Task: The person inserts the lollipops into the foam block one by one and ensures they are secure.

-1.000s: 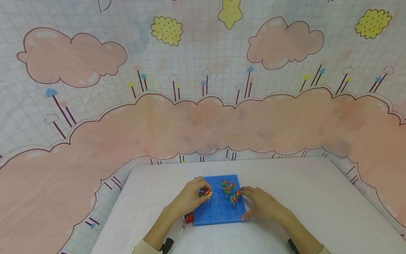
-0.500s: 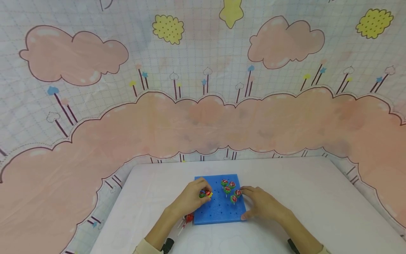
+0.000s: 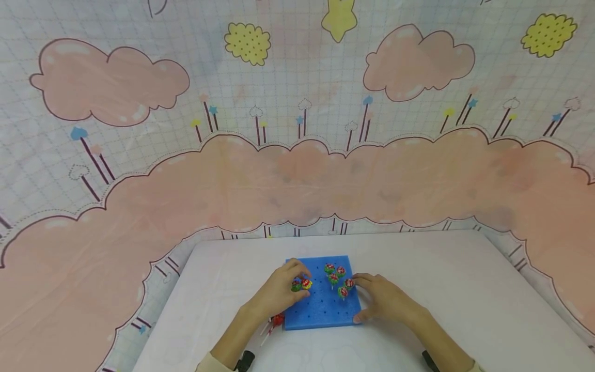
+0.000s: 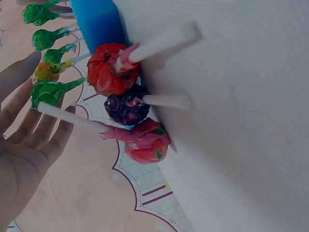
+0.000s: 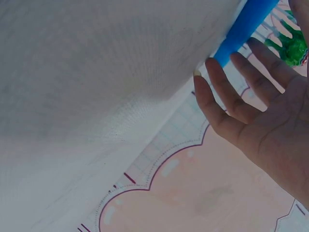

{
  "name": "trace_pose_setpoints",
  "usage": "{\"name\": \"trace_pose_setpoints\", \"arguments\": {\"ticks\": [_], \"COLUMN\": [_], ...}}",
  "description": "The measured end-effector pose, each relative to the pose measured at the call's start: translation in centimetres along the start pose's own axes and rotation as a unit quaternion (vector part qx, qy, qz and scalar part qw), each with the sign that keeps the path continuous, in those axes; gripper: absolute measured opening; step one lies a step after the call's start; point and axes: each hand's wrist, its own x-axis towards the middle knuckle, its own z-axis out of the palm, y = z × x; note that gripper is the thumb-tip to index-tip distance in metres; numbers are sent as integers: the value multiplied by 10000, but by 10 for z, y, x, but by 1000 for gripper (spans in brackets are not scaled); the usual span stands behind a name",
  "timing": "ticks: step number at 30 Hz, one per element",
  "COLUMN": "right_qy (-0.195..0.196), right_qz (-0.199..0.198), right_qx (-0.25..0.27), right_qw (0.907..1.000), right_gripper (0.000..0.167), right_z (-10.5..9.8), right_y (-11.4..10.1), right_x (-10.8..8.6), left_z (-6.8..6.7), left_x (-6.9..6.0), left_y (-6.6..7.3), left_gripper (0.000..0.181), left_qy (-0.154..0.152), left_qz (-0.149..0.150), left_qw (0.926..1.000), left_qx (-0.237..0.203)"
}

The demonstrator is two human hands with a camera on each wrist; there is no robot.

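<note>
A blue board [image 3: 321,312] with rows of small holes lies on the table, lollipops standing in it by their sticks. At its left side, my left hand [image 3: 277,287] has its thumb and fingers spread around a yellow lollipop [image 3: 306,284] and a green lollipop [image 3: 296,285], without gripping either. The left wrist view shows that yellow lollipop [image 4: 46,71] close to the thumb tip. My right hand [image 3: 383,297] rests against the board's right edge, thumb by the near corner, fingers fairly straight in the right wrist view. Several green-and-red lollipops [image 3: 333,278] stand on the board's right half.
Beside the board's left edge lie loose lollipops: a red one [image 4: 108,70], a dark purple one [image 4: 128,106] and a pinkish-red one [image 4: 147,142]. The white table [image 3: 441,279] extends on both sides. A cloud-patterned cloth [image 3: 297,181] hangs behind it.
My left thumb and fingers have parted from the yellow lollipop, which stays upright in the board. The right hand keeps its place at the board's edge.
</note>
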Motion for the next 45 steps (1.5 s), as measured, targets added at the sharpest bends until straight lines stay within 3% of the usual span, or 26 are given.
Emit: {"name": "trace_pose_setpoints", "arguments": {"ticks": [7, 14, 20, 25, 31, 36, 45], "right_qy": [-11, 42, 32, 44, 19, -29, 5], "right_qz": [152, 65, 66, 91, 113, 150, 167], "right_qx": [-13, -72, 17, 11, -4, 9, -94], "right_qw": [9999, 9999, 10000, 9999, 9999, 9999, 9998], "right_gripper": [98, 97, 97, 97, 96, 98, 97], "right_z": [0, 1, 1, 0, 0, 0, 1], "right_y": [-2, 0, -1, -1, -2, -4, -5], "right_x": [0, 2, 1, 1, 2, 2, 5], "left_z": [-12, -32, -50, -60, -57, -50, -49], "left_x": [-7, -13, -23, -29, -29, -28, -27], "left_y": [0, -14, -22, -22, -28, -32, -31], "left_gripper": [41, 42, 24, 17, 9, 8, 6], "left_qy": [-86, -389, -502, -950, -1376, -1460, -1546], "left_qz": [-128, -423, -1021, -1574, -1791, -1736, -1678], "left_qw": [9998, 9983, 9914, 9787, 9714, 9718, 9730], "left_qx": [-91, 36, 647, 908, 736, 649, 359]}}
